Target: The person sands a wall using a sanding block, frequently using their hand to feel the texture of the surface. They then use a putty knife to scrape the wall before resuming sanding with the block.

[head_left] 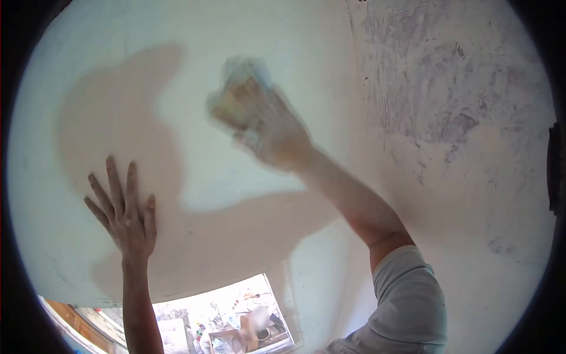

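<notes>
Right hand point(274, 130) clamped on blurred pad point(225, 108), eleven o'clock, likely light, soft, best palmed across its back; left hand point(130, 224) spread apart.

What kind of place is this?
Probably a room with unfinished walls. The pale surface looks plain, but the patchy wall beside it has dark, streaky marks. A bright opening shows another space beyond.
</notes>
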`<state>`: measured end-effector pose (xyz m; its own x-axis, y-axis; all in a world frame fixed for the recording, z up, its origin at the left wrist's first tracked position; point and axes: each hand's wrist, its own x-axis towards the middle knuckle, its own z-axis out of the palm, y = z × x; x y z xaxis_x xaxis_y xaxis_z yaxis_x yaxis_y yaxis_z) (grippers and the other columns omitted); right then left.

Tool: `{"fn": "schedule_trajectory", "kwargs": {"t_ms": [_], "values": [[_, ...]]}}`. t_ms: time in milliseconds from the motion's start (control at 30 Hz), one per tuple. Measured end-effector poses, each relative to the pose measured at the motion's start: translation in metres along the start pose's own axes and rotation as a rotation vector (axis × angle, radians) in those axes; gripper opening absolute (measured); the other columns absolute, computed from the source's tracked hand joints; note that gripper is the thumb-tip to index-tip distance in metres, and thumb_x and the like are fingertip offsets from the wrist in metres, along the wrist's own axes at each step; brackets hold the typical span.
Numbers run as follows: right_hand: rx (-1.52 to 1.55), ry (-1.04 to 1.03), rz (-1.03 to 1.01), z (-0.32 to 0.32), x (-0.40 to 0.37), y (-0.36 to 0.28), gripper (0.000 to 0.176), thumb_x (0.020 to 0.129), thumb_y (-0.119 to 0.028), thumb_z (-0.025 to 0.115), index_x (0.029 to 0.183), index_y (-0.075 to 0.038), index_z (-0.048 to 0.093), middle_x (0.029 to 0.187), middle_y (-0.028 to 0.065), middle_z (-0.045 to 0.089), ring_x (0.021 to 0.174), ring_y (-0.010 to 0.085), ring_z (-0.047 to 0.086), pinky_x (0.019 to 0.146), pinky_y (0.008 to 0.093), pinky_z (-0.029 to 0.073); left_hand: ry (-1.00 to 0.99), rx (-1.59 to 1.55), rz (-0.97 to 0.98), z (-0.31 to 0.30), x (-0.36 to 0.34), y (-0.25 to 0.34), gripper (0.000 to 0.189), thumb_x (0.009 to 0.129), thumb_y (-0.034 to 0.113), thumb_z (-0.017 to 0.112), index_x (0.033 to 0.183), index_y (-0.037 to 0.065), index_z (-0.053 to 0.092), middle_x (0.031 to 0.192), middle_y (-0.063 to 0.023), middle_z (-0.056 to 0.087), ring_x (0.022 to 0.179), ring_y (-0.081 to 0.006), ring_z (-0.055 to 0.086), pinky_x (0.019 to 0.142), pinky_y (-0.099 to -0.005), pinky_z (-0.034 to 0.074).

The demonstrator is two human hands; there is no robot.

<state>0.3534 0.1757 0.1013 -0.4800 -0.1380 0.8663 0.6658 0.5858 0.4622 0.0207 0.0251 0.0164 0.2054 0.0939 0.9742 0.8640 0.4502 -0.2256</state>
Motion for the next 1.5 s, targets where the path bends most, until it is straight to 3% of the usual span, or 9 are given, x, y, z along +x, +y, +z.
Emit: {"fn": "schedule_trajectory", "kwargs": {"t_ms": [133,233,367,533,633,900,1167,1367,1500], "values": [[0.010,0.525,0.192,-0.008,0.089,0.140,0.054,0.106,-0.052,0.051,0.155,-0.031,0.055,0.170,0.0115,0.039,0.158,0.0363,0.032,0.122,0.0662,0.028,-0.038,-0.052,-0.017,-0.002,0.001,0.002,0.065,0.110,0.062,0.030,0.164,0.029,0.043,0.177,-0.0092,0.025,0.163,-0.0458,0.012,0.125,-0.0728,0.002],[-0.066,0.511,0.389,-0.028,0.145,0.186,0.055,0.106,-0.051,0.052,0.157,-0.030,0.053,0.170,0.0117,0.038,0.158,0.0354,0.031,0.123,0.0664,0.027,-0.051,-0.054,-0.006,0.000,0.001,0.004,0.065,0.109,0.061,0.032,0.165,0.029,0.043,0.177,-0.0091,0.024,0.163,-0.0467,0.012,0.125,-0.0731,0.001],[-0.231,0.447,0.310,-0.005,0.182,0.111,0.056,0.106,-0.049,0.053,0.159,-0.029,0.050,0.171,0.0120,0.036,0.159,0.0343,0.030,0.124,0.0667,0.025,-0.031,-0.088,0.028,-0.006,0.002,0.013,0.064,0.110,0.059,0.033,0.165,0.028,0.042,0.177,-0.0089,0.025,0.163,-0.0479,0.012,0.125,-0.0736,0.002],[-0.173,0.168,-0.156,0.015,0.086,-0.038,0.057,0.104,-0.052,0.056,0.158,-0.036,0.051,0.173,0.0060,0.035,0.160,0.0302,0.028,0.125,0.0664,0.023,-0.010,-0.133,0.018,-0.001,0.000,0.015,0.062,0.109,0.060,0.036,0.164,0.032,0.043,0.176,-0.0068,0.028,0.162,-0.0490,0.015,0.125,-0.0742,0.002],[-0.161,0.130,-0.265,0.015,0.093,-0.017,0.056,0.104,-0.053,0.055,0.159,-0.040,0.049,0.173,0.0039,0.033,0.162,0.0304,0.025,0.126,0.0666,0.021,-0.046,-0.125,0.019,-0.006,0.000,0.015,0.063,0.108,0.060,0.036,0.163,0.031,0.045,0.176,-0.0073,0.029,0.162,-0.0490,0.015,0.125,-0.0745,0.003],[-0.149,0.408,0.187,-0.021,0.230,0.115,0.057,0.107,-0.060,0.044,0.161,-0.043,0.043,0.174,0.0007,0.032,0.163,0.0298,0.022,0.125,0.0706,0.018,-0.027,-0.163,0.042,-0.005,-0.001,0.013,0.062,0.108,0.059,0.037,0.162,0.030,0.048,0.175,-0.0082,0.031,0.161,-0.0498,0.018,0.123,-0.0771,0.006],[-0.271,0.125,-0.342,-0.006,0.122,0.029,0.052,0.110,-0.053,0.043,0.160,-0.039,0.046,0.175,-0.0004,0.029,0.161,0.0258,0.025,0.129,0.0597,0.020,-0.029,-0.154,0.021,-0.004,0.000,0.013,0.060,0.108,0.058,0.040,0.161,0.032,0.049,0.175,-0.0068,0.032,0.161,-0.0487,0.019,0.123,-0.0763,0.007],[-0.150,0.435,0.178,-0.028,0.207,0.163,0.049,0.111,-0.048,0.045,0.159,-0.043,0.045,0.173,0.0047,0.032,0.159,0.0258,0.032,0.126,0.0621,0.026,-0.022,-0.149,0.022,-0.004,-0.002,0.015,0.060,0.108,0.057,0.040,0.161,0.032,0.049,0.175,-0.0066,0.032,0.161,-0.0485,0.019,0.123,-0.0760,0.008],[-0.157,0.410,0.107,-0.008,0.222,0.115,0.048,0.110,-0.049,0.045,0.158,-0.041,0.046,0.172,0.0045,0.034,0.158,0.0260,0.033,0.126,0.0619,0.027,-0.048,-0.152,0.009,-0.009,0.000,0.017,0.060,0.108,0.057,0.038,0.160,0.030,0.050,0.175,-0.0071,0.032,0.161,-0.0488,0.019,0.123,-0.0764,0.009]]}}
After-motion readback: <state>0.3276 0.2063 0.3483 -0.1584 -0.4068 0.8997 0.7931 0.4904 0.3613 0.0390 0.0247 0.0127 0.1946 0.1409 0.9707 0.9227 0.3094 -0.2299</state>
